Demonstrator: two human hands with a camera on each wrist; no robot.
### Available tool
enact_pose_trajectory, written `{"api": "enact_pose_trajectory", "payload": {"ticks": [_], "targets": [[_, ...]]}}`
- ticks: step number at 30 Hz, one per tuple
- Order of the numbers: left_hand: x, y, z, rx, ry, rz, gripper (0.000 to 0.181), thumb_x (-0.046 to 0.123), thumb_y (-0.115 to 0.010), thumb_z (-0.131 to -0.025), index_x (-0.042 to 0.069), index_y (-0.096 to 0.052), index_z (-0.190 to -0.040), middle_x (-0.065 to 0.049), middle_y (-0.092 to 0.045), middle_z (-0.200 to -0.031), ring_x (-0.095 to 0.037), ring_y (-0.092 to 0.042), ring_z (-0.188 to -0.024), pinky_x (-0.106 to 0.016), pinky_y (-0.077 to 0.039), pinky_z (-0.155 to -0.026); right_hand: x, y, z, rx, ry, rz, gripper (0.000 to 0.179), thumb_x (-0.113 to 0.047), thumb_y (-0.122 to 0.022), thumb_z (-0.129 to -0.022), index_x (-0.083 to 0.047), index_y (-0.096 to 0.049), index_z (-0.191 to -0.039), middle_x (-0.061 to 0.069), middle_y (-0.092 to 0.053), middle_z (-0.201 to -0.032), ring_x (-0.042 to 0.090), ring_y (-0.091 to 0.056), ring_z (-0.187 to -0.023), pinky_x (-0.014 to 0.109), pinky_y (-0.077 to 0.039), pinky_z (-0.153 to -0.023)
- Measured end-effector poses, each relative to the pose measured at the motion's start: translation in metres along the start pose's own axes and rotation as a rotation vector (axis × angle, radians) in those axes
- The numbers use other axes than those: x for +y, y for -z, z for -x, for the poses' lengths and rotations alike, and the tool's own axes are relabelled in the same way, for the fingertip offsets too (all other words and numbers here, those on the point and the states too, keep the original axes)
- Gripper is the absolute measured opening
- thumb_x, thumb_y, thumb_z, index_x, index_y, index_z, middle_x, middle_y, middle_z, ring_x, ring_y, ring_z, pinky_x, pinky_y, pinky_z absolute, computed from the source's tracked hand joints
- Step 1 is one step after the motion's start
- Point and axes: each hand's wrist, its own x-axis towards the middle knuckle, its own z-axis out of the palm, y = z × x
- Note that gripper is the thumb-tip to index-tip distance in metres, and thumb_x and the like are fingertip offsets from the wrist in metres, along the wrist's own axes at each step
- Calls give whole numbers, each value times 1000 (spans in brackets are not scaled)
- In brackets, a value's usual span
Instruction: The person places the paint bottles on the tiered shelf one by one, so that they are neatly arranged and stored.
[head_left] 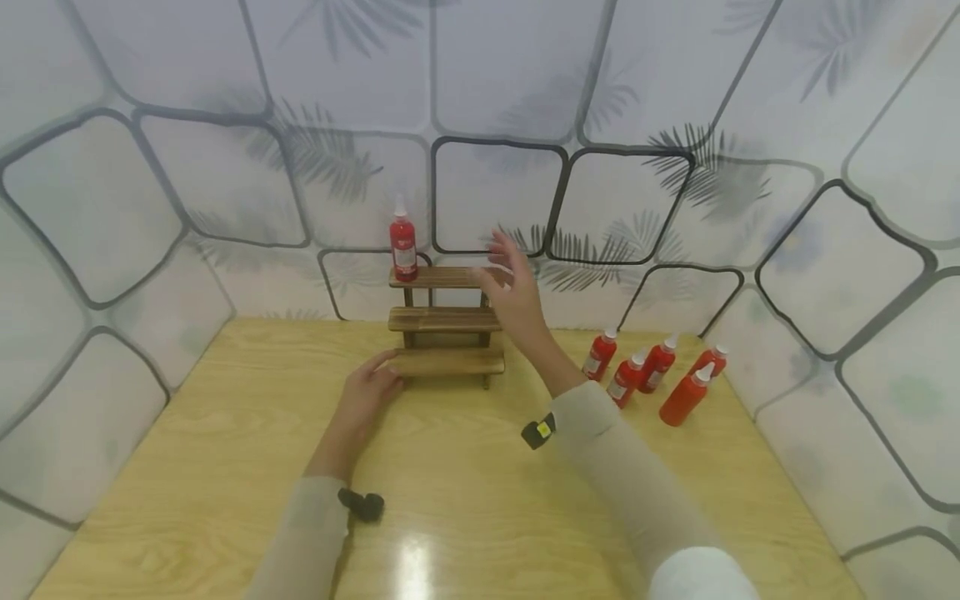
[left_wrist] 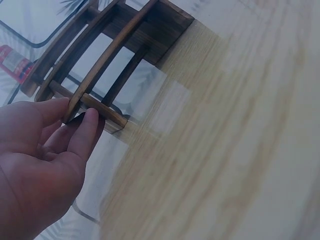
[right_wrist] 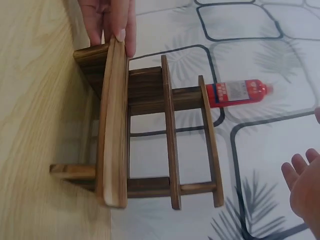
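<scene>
A three-step wooden display rack (head_left: 446,319) stands on the table against the back wall. My left hand (head_left: 366,393) grips the left end of its lowest step; in the left wrist view the thumb and fingers of the left hand (left_wrist: 47,150) pinch that end. On the top step, at its left end, stands a red bottle (head_left: 404,250) with a white nozzle cap, upright. My right hand (head_left: 517,302) is raised beside the right end of the upper steps, fingers spread and holding nothing. In the right wrist view the right hand (right_wrist: 306,192) is apart from the rack.
Several more red bottles (head_left: 625,379) with white nozzles stand in a group on the right side of the wooden table (head_left: 450,492). Patterned walls (head_left: 495,200) enclose the table at the back and on both sides.
</scene>
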Motion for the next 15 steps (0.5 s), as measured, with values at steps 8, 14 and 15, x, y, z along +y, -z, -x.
{"api": "enact_pose_trajectory", "payload": {"ticks": [8,14,15], "targets": [[1,0,0,-1,-7,14,49,13,-51,-106,8,-40,-153,-28,-48,-147,-38,-53,-134,-27,-52,-106,-30,46,57,42,47,54,60,-1,-65,-97,3,-38,-150,25,-47,-142,41,-45,-135,55,-41,-118],[0,2,-1,-9,-3,-6,50,17,-51,-106,9,-40,-154,-26,-49,-147,-38,-52,-134,-26,-52,-106,-25,79,94,85,77,180,57,5,-66,-93,8,-42,-145,27,-48,-139,41,-46,-132,55,-43,-115],[-1,2,-1,-9,-2,-9,50,18,-52,-106,9,-40,-154,-26,-49,-147,-38,-52,-134,-26,-52,-106,-23,85,100,89,68,204,57,5,-66,-93,8,-42,-145,26,-48,-139,38,-48,-131,53,-44,-115]]}}
